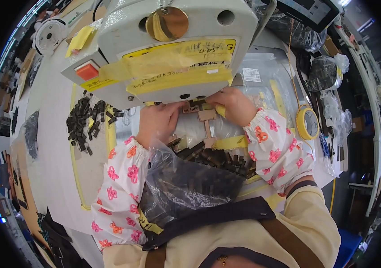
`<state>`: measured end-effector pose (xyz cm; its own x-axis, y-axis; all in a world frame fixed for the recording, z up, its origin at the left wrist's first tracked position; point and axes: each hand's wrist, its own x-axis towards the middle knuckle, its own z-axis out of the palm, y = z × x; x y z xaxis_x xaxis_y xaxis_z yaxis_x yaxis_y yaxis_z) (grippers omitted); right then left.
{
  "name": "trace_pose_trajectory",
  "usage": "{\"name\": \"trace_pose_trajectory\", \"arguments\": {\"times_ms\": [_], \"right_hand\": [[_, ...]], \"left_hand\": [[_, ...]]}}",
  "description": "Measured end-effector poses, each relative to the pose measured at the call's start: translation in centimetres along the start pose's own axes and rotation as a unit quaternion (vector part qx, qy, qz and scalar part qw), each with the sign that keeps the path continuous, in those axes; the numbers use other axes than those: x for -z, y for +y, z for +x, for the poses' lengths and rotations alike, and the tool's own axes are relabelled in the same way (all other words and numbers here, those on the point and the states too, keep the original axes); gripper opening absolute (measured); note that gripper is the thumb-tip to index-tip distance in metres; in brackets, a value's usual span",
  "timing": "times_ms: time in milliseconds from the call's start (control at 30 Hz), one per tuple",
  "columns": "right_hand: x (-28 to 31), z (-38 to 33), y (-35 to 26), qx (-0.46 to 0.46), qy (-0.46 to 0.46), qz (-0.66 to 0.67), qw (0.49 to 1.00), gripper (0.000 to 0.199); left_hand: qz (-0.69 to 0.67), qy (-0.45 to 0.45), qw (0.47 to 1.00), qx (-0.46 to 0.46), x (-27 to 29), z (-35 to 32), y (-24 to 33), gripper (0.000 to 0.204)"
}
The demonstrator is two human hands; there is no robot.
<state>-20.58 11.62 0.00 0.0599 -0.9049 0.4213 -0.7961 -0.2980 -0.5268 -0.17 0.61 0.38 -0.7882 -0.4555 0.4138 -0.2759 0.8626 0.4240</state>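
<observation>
My left hand (158, 121) and my right hand (233, 105) meet under the head of a white sewing machine (172, 49). Between their fingertips sits a small dark strip (193, 106) at a tan metal guide (208, 121) on the machine bed. Both hands pinch at this strip; the needle area is hidden by the machine head. A clear plastic bag (186, 178) full of dark strips lies in my lap against the table edge, just below my wrists. My sleeves are white with pink and orange flowers.
A loose pile of dark strips (85, 124) lies on the white table to the left. A yellow tape roll (307, 122) lies to the right, with plastic bags (326, 73) behind it. A white round device (49, 35) stands at far left. An orange switch (87, 70) sits on the machine.
</observation>
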Motion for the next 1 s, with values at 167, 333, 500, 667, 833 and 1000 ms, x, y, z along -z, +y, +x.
{"name": "trace_pose_trajectory", "arguments": {"times_ms": [167, 333, 500, 667, 833, 1000], "right_hand": [[0.0, 0.3, -0.2, -0.029, -0.001, -0.029, 0.999, 0.018], [0.5, 1.3, -0.8, -0.024, -0.009, -0.027, 0.999, 0.018], [-0.1, 0.6, -0.9, -0.025, 0.011, -0.012, 1.0, 0.019], [-0.2, -0.1, -1.9, -0.027, -0.003, -0.035, 0.999, 0.025], [-1.7, 1.1, -1.8, -0.028, 0.043, -0.026, 0.998, 0.022], [-1.9, 2.4, -1.8, -0.027, 0.071, 0.011, 0.997, 0.011]], "left_hand": [[0.014, -0.012, 1.0, 0.011, 0.0, 0.5, -0.2, 0.019], [0.011, 0.003, 1.0, -0.005, 0.8, 1.0, -0.3, 0.019], [0.068, 0.119, 0.982, -0.128, -0.3, 0.8, -1.1, 0.02], [0.019, 0.084, 0.994, -0.066, -0.2, -0.5, 0.4, 0.022], [0.003, 0.073, 0.996, -0.052, -0.5, 0.2, -0.3, 0.022], [-0.014, 0.034, 0.999, -0.004, 0.9, 0.7, -0.5, 0.019]]}}
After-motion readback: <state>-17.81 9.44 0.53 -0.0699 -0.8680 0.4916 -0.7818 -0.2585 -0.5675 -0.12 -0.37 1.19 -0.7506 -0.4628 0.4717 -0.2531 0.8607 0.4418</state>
